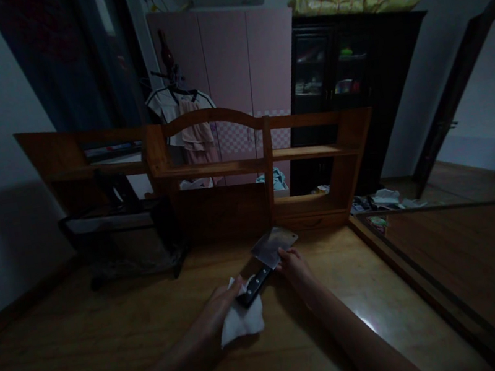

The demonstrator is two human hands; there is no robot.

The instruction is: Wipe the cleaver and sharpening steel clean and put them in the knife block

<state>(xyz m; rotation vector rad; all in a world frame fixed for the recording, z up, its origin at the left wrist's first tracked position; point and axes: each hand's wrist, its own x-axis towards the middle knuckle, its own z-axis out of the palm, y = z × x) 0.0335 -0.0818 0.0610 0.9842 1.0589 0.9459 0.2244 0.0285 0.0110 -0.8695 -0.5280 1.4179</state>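
A cleaver (274, 245) with a broad grey blade is held in the air, tilted, its blade pointing away and to the right. Its black riveted handle (255, 287) points back towards my left hand (223, 302). That hand is closed on a white tissue (245, 322), possibly a thin cloth, which lies behind the handle's end and hangs down below it. My left thumb is at the handle. With closed fingers, my right hand (294, 264) grips the lower right edge of the blade near the handle; the fingertips behind the blade are hidden.
Below is a wooden tabletop (159, 337). A wooden shelf unit (221, 168) spans its back, with a black-framed appliance (127, 239) at the left. Past the table's right edge (407, 276) lies a brown floor with papers. A pink wardrobe (227, 57) and dark cabinet (353, 81) stand behind.
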